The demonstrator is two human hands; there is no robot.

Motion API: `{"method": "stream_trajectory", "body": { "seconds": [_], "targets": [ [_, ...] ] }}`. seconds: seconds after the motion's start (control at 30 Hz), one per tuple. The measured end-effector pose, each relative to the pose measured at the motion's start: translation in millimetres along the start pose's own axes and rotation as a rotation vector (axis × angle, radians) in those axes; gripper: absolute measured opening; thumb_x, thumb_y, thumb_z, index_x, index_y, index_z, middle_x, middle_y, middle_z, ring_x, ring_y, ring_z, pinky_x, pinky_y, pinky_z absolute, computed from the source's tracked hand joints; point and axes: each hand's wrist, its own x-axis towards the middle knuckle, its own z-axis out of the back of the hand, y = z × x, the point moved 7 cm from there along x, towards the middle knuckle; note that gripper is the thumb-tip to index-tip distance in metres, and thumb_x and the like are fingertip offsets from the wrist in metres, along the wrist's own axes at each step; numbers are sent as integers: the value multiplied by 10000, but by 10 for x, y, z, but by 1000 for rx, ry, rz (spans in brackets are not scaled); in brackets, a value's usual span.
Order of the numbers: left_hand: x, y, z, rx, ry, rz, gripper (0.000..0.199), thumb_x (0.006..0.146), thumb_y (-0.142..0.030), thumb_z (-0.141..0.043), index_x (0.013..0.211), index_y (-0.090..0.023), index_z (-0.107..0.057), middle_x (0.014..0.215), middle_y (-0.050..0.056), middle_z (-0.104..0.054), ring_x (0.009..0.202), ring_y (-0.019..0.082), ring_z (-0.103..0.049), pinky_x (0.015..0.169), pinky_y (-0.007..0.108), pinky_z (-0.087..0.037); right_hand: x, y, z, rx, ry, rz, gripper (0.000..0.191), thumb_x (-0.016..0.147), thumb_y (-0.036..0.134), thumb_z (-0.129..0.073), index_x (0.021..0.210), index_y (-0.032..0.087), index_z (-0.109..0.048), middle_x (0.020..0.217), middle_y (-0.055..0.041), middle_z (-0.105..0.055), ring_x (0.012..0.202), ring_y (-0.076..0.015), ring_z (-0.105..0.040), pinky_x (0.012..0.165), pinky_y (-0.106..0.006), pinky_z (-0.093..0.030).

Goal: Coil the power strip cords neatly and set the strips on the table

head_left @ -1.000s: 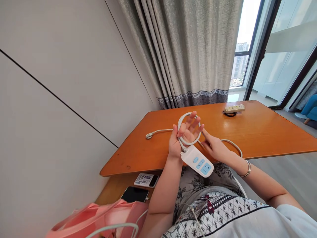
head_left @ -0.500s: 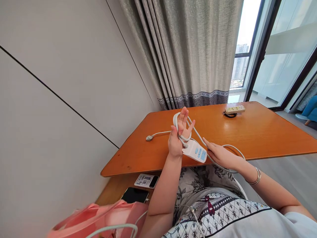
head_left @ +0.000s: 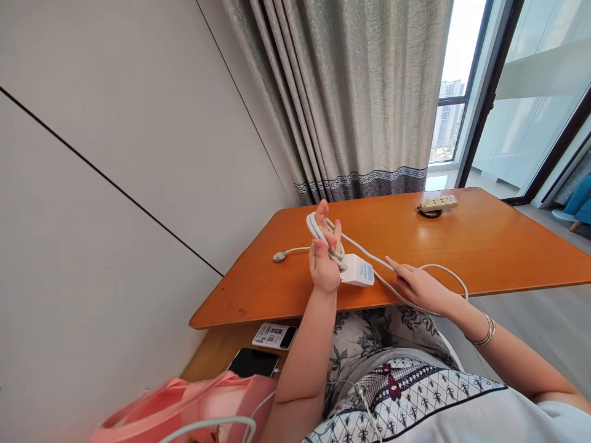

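Loops of a white power cord (head_left: 360,245) are wound around my left hand (head_left: 325,271), which is raised above the table with its fingers partly curled around the coil. From the coil hangs a white power strip (head_left: 354,271) with light-blue sockets, close beside my left wrist. My right hand (head_left: 425,289) grips the cord to the right of the strip, near the table's front edge, and the stretch between the hands is fairly taut. Past the right hand the cord makes a wide loop. Its plug (head_left: 279,256) rests on the table at the left.
A second, cream power strip (head_left: 438,203) with a black cord lies at the far right of the orange wooden table (head_left: 258,295). On a lower surface at the left are a black phone (head_left: 253,363), a labelled white box (head_left: 274,336) and a pink bag (head_left: 207,406).
My left hand has moved left with the coil and the power strip, which has turned. My right hand has shifted slightly right, drawing out the cord between them.
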Motion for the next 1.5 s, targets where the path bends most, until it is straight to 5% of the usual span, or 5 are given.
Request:
{"method": "stream_trajectory", "body": {
  "seconds": [0.23,0.73,0.87,1.0,1.5],
  "targets": [
    [-55,144,93,73,-6,48,491,787,-637,-683,576,-217,-542,1075,62,-703,1330,247,-517,1192,457,-355,-115,247,540,-196,-565,214,286,999,271,-491,1149,192,-722,638,-8,-507,577,-132,-470,569,-269,-344],
    [-186,183,-262,-104,304,375,512,840,-575,-659,558,-180,-492,1281,116,-639,1359,302,-495,1160,467,-362,188,1193,813,-144,-225,741,336,1026,358,-438,956,190,-721,626,7,-548,563,-119,-475,550,-283,-313],
    [-315,276,-340,-52,424,512,465,845,-575,-651,608,-182,-580,939,95,-722,915,229,-685,851,342,-537,340,1145,958,-57,-237,661,328,1031,369,-444,1011,206,-728,773,-23,-638,677,-119,-552,600,-253,-367],
    [-486,379,-402,15,554,649,428,840,-574,-659,667,-183,-631,541,3,-611,487,129,-528,488,258,-401,517,986,1069,25,-242,522,331,971,465,-563,1021,187,-737,809,-21,-603,691,-102,-550,610,-232,-390],
    [-674,398,-466,-252,612,840,559,895,-679,-495,599,-213,-405,316,-61,-303,337,115,-400,545,287,-434,635,727,1116,207,-191,435,313,916,463,-646,1015,195,-774,912,-51,-533,834,-148,-520,714,-288,-463]
  ]
}}
